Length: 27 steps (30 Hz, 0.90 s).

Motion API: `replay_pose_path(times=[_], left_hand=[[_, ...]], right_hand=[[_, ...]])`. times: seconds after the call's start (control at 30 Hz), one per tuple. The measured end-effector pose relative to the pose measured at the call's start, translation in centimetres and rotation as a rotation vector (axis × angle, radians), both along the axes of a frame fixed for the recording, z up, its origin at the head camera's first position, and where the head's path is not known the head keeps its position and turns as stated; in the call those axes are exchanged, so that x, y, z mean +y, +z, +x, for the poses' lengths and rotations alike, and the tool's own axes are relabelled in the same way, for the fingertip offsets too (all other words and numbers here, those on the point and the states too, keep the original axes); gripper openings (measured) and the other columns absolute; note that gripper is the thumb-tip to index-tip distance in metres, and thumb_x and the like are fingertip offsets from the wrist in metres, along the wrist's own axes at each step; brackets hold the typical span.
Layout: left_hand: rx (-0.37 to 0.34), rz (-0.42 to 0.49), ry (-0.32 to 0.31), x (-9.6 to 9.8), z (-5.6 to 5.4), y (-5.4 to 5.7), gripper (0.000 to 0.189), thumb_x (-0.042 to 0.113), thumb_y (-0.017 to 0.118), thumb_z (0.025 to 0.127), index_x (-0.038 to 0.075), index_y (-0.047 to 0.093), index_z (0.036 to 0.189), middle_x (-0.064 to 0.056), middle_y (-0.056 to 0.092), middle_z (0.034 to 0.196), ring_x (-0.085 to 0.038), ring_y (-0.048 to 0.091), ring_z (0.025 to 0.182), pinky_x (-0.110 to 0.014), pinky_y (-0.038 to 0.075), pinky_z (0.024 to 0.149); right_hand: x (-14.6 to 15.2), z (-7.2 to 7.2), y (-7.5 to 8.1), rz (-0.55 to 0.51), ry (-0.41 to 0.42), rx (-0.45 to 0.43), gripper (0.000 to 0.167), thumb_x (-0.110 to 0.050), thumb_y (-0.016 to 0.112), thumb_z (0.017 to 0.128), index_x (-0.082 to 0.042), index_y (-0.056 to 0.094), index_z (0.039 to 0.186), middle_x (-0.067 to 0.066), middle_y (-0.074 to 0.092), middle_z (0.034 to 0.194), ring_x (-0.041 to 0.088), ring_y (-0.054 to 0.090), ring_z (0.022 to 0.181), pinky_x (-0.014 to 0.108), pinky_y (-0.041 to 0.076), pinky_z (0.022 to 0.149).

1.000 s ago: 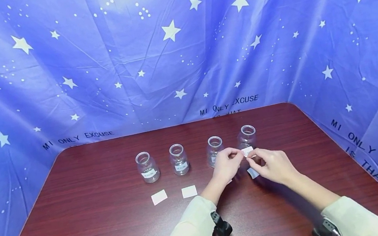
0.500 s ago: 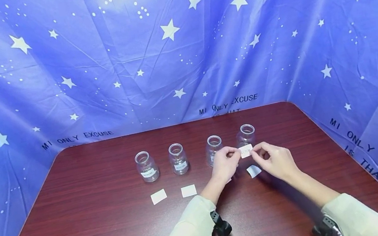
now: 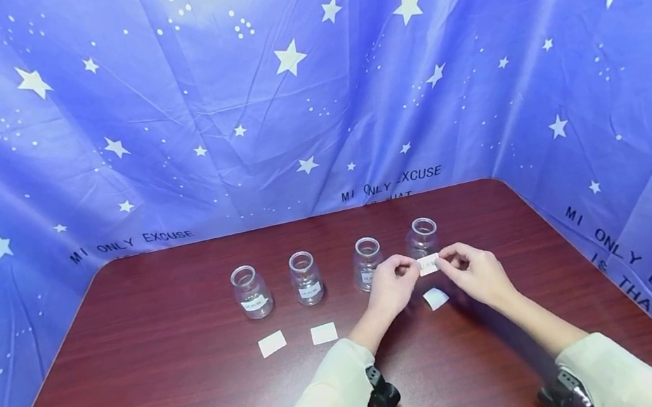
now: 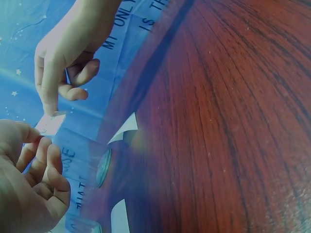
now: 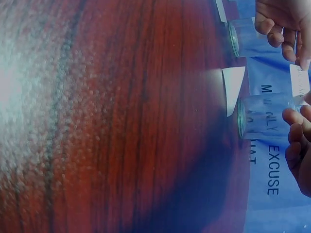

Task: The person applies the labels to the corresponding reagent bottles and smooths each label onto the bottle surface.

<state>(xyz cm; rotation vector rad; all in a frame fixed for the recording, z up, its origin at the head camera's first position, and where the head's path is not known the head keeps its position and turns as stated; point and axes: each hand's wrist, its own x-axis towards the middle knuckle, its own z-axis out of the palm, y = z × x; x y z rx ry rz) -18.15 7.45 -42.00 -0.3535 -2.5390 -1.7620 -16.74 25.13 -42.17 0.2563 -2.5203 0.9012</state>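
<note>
A small white label (image 3: 429, 264) with writing on it is stretched between both hands, in front of the rightmost glass jar (image 3: 422, 235). My left hand (image 3: 391, 284) pinches the label's left edge, and my right hand (image 3: 480, 276) pinches its right edge. In the left wrist view the label (image 4: 50, 124) spans the two hands' fingertips; in the right wrist view the label (image 5: 300, 81) is held off the table, beside the jar (image 5: 267, 115). Below the hands lies a curled piece of backing paper (image 3: 436, 298). The hands partly hide the two right jars.
Two labelled glass jars, a left one (image 3: 253, 293) and a middle one (image 3: 307, 279), stand to the left, with a third labelled jar (image 3: 367, 254) beside my left hand. Flat white papers (image 3: 272, 344) lie before them on the dark red table (image 3: 171, 399). A blue star-printed curtain (image 3: 221, 106) surrounds it.
The label was bunched and tilted between the fingertips one second ago; now it is spread flat facing me. My right hand has shifted slightly away from the left. The jars have stayed put.
</note>
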Motion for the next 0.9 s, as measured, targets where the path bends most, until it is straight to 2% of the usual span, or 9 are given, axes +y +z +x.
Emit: replay_pose_path(times=[0.27,0.43,0.53,0.67,0.77,0.9], left_hand=[[0.047,-0.119,-0.019,0.5,-0.1,-0.4,0.013,0.025,0.067,0.083,0.013,0.067,0.089,0.004,0.064,0.075,-0.001,0.054,0.068,-0.014,0.043,0.064],[0.133,-0.261,0.028,0.8,-0.3,-0.8,0.011,0.026,0.065,0.085,0.017,0.066,0.09,0.008,0.064,0.075,-0.002,0.056,0.069,-0.014,0.041,0.062],[0.163,-0.326,0.058,1.0,-0.5,-0.9,0.01,0.027,0.064,0.085,0.018,0.066,0.091,0.008,0.062,0.076,-0.004,0.056,0.069,-0.016,0.041,0.061],[0.191,-0.417,0.064,1.4,-0.6,-1.0,0.011,0.027,0.062,0.086,0.019,0.066,0.091,0.009,0.06,0.077,-0.004,0.056,0.069,-0.016,0.041,0.06],[0.211,-0.47,0.075,1.6,-0.7,-1.2,0.01,0.028,0.061,0.086,0.02,0.065,0.091,0.01,0.059,0.077,-0.004,0.057,0.069,-0.017,0.041,0.059],[0.232,-0.493,0.114,1.7,-1.0,-1.4,0.007,0.027,0.063,0.085,0.022,0.065,0.09,0.011,0.058,0.076,-0.003,0.056,0.067,-0.018,0.04,0.056]], right_hand=[[0.8,-0.4,-0.8,-0.1,0.059,-0.037,0.006,-0.011,0.068,0.082,-0.007,0.065,0.083,-0.001,0.059,0.054,0.001,0.045,0.046,0.017,0.035,0.044],[1.0,-0.6,-1.1,-0.114,0.06,-0.063,0.007,-0.013,0.068,0.083,-0.007,0.065,0.084,0.003,0.061,0.055,0.001,0.045,0.045,0.018,0.035,0.042],[1.0,-0.8,-1.4,-0.125,0.059,-0.073,0.008,-0.013,0.068,0.084,-0.006,0.065,0.084,0.005,0.061,0.055,0.001,0.045,0.045,0.017,0.034,0.042],[1.2,-1.0,-1.7,-0.136,0.049,-0.077,0.008,-0.014,0.068,0.084,-0.006,0.065,0.084,0.005,0.06,0.055,0.0,0.045,0.044,0.017,0.033,0.041],[1.2,-1.1,-1.9,-0.135,0.045,-0.076,0.008,-0.013,0.068,0.084,-0.005,0.065,0.085,0.004,0.061,0.055,0.0,0.044,0.043,0.017,0.033,0.04],[1.1,-1.3,-2.0,-0.138,0.044,-0.068,0.008,-0.013,0.068,0.084,-0.005,0.065,0.085,0.004,0.061,0.055,-0.001,0.043,0.042,0.018,0.033,0.04]])
